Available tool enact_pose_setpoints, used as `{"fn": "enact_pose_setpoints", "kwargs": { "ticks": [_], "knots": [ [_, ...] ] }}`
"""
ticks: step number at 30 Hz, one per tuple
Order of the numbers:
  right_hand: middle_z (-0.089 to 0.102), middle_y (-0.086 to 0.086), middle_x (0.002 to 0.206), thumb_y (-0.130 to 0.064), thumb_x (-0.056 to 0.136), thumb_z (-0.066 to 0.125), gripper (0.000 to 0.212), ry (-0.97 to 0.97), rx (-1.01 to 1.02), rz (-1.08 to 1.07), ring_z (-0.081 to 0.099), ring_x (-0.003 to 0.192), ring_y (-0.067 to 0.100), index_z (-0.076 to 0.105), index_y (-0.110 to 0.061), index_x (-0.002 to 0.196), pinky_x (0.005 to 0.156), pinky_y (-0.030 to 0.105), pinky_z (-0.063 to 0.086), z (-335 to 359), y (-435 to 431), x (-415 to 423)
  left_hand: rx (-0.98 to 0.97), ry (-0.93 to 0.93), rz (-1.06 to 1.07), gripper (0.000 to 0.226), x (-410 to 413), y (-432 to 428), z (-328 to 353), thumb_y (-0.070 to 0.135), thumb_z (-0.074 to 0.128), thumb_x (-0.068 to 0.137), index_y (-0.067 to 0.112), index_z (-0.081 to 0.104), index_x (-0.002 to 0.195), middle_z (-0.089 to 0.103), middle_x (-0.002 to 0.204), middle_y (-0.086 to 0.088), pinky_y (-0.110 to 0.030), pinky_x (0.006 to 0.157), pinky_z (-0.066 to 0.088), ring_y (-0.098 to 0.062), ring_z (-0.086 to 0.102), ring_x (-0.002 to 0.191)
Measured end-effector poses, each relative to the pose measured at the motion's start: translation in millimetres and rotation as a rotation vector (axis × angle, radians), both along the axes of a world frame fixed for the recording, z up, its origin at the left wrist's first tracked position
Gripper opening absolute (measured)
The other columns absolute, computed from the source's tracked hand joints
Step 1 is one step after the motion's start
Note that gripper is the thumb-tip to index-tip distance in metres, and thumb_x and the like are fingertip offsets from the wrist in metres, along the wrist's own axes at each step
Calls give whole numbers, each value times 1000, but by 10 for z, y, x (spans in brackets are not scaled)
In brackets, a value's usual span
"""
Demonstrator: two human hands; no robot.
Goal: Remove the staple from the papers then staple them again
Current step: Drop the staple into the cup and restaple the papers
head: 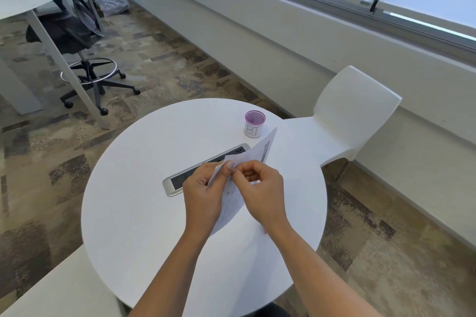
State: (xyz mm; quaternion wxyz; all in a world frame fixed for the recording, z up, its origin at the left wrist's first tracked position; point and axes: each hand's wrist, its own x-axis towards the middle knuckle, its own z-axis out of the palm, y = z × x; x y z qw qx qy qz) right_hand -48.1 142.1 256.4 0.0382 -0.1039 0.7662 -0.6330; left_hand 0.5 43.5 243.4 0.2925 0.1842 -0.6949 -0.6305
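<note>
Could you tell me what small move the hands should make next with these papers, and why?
Probably a gentle pull by the right hand away from the corner, to ease the staple out. Both hands are pinching the papers at the near corner, the left hand steadying them above the table. The staple itself is too small to see, so this is a guess.

One round white table [144, 188]. One silver-framed power strip set in tabletop [180, 183]. One purple mesh cup with white label [254, 123]. One set of printed white papers [260, 154]. Two bare hands: left [203, 193], right [260, 190]. One white moulded chair [353, 116]. One black swivel chair [77, 33].
</note>
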Motion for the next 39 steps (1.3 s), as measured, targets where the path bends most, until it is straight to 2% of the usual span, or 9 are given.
{"fn": "enact_pose_setpoints", "kwargs": {
  "ticks": [2, 4, 7, 13, 20, 28, 32, 36, 39],
  "knots": [
    [68, -8, 64, -18, 84, 73, 11, 72, -3, -11, 59, 59, 4, 70, -14, 74, 60, 13, 47, -20, -4, 28, 5, -5, 12, 24, 6, 5, -9, 32, 66, 93, 21, 75, 74, 69, 72, -4, -32, 60, 44, -20, 59, 68],
    [67, -8, 65, -16, 84, 72, 10, 141, 3, -17, 60, 59, 7, 69, -14, 74, 57, 15, 47, -46, -11, 49, 16, -8, 22, 35, 12, 3, 7, 33, 66, 94, 24, 65, 60, 55, 57, 2, -26, 53, 36, -15, 46, 57],
    [66, -9, 68, -15, 84, 71, 9, 210, -2, -29, 61, 61, 10, 67, -15, 76, 54, 18, 48, -86, -20, 79, 20, 2, 16, 46, 20, 2, 46, 33, 66, 94, 27, 51, 51, 37, 50, 11, -22, 51, 29, -10, 33, 53],
    [69, -13, 74, -16, 86, 71, 8, 271, 8, -56, 63, 66, 12, 69, -21, 80, 55, 15, 48, -140, -6, 68, 40, 40, 26, 52, 18, -4, 57, 27, 67, 94, 32, 50, 44, 39, 42, 17, -7, 48, 30, -3, 37, 44],
    [71, -13, 75, -21, 85, 72, 5, 270, 47, -63, 63, 67, 11, 71, -23, 81, 56, 28, 53, -131, 6, 72, 60, 52, -9, 49, 26, -28, 45, 28, 65, 94, 34, 57, 46, 46, 43, 20, -7, 48, 34, -2, 45, 43],
    [71, -11, 76, -21, 89, 69, 7, 146, -5, -26, 62, 69, 8, 68, -20, 82, 57, 18, 49, -179, -64, 87, 60, 28, -10, 51, 26, -169, 44, 31, 66, 93, 33, 49, 45, 40, 44, 17, -9, 46, 32, -3, 38, 44],
    [69, -13, 80, -25, 90, 68, 8, 63, -30, -40, 61, 71, 6, 66, -24, 83, 59, 16, 48, -218, -78, -64, 74, -3, -5, 46, -51, -270, 43, 33, 66, 93, 30, 53, 49, 49, 47, 15, -14, 47, 37, -4, 43, 46],
    [68, -12, 79, -23, 89, 67, 8, 18, -36, -71, 59, 67, 7, 66, -22, 82, 63, 32, 52, -215, -72, -516, 74, -24, 0, 45, -186, -399, 40, 32, 67, 93, 29, 55, 50, 52, 49, 15, -16, 48, 37, -4, 47, 48],
    [68, -10, 78, -23, 89, 67, 8, 8, 5, -100, 59, 66, 11, 67, -22, 81, 67, 36, 53, -261, -78, -1016, 45, -57, 6, 53, -349, -486, 46, 31, 68, 92, 29, 46, 44, 39, 44, 15, -14, 47, 29, -4, 37, 45]
  ]
}}
